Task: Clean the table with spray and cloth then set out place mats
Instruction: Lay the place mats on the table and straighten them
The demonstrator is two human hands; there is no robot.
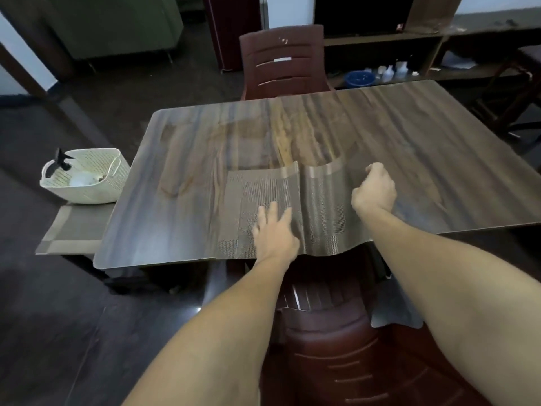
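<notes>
Closest to the person, a dark red plastic chair is tucked under the near edge of the desk, with both bare forearms reaching out over it. A woven place mat lies along that near edge, roughly in the middle, its front border hanging just past the rim. The mat does not lie flat: a ridge rises across its middle and the right portion bows up off the wood.

The left hand rests palm down on the near left part of the mat, fingers spread and flat, gripping nothing. The right hand is curled into a loose fist at the mat's right end; it seems to be pinching the mat's edge there, though the fingers are tucked out of sight, so I cannot tell for sure.

To the left, beside the desk and lower down, more place mats sit stacked on a small side surface. Just behind them stands a white perforated basket holding a spray bottle with a dark trigger head and something pale.

The rest of the wood-grain top is bare. At the far edge stands a second red chair, and beyond it a low shelf carries a blue bowl and a few small white bottles.
</notes>
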